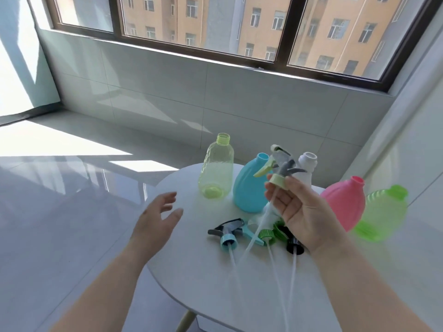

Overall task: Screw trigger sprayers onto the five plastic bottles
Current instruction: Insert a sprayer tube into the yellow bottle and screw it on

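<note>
Five open plastic bottles stand on the white round table [191, 279]: a clear yellow-green bottle [217, 168], a light blue bottle [251, 185], a white bottle [306, 164] partly behind my hand, a pink bottle [345, 202] and a green bottle [383, 216]. My right hand [304, 212] holds up a trigger sprayer with a pale green collar [278, 170], its white tube hanging down. My left hand [158, 219] hovers open over the table's left edge, holding nothing. Loose sprayers lie in front: a blue-collared sprayer [230, 232], a green-collared sprayer [267, 234] and a black-collared sprayer [295, 245].
The table is small, with its left and front edges close to my arms and a wooden leg [184, 319] below. Glossy tiled floor [60, 188] lies to the left. A tiled wall under a wide window [215, 27] stands behind the table.
</note>
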{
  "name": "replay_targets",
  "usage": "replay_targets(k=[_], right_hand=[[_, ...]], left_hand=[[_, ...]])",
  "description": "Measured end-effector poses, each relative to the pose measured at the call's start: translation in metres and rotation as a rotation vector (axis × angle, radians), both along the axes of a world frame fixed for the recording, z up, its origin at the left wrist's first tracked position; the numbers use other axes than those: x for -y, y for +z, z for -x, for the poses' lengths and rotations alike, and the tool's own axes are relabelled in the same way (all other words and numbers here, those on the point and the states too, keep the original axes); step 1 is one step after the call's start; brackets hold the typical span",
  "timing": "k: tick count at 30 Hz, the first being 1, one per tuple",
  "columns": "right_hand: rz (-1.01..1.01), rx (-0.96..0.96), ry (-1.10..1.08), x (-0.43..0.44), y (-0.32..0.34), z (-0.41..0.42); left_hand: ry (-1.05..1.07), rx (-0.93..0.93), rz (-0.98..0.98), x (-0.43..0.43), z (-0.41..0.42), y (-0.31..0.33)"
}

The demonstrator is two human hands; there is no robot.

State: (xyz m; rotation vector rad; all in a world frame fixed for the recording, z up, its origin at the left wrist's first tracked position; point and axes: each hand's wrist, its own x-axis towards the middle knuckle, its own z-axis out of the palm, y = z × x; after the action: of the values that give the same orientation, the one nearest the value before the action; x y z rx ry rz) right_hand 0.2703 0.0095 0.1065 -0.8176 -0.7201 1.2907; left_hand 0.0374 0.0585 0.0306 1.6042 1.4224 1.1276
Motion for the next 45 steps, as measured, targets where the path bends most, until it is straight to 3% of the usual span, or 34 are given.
replay_targets(k=[6,10,24,29,35,39,45], right_hand=[[-0.025,-0.034,-0.084,0.002,-0.009,-0.037],[-0.003,-0.026,-0.09,0.0,-0.018,-0.045],[-0.042,0.032,-0.124,-0.002,-0.018,-0.051],[-0.108,0.027,-0.209,0.007,-0.009,-0.057],[-0.214,-0.083,-0.279,0.019,0.023,-0.06],[-0.241,-0.148,-0.358,0.028,0.049,-0.061],[-0.257,-0.081,-0.439,0.036,0.077,-0.058]], left_hand=[[-0.091,-0.044,-0.007,-0.052,-0.044,0.0],[-0.141,0.022,0.013,-0.073,-0.063,-0.005],[-0.05,0.023,0.002,-0.106,-0.083,-0.018],[-0.014,0.005,-0.09,-0.074,-0.067,-0.006],[-0.12,-0.311,-0.124,-0.003,-0.016,0.018],[-0.085,-0.322,-0.122,0.035,-0.002,0.02],[-0.037,-0.34,-0.162,0.047,0.0,0.018]])
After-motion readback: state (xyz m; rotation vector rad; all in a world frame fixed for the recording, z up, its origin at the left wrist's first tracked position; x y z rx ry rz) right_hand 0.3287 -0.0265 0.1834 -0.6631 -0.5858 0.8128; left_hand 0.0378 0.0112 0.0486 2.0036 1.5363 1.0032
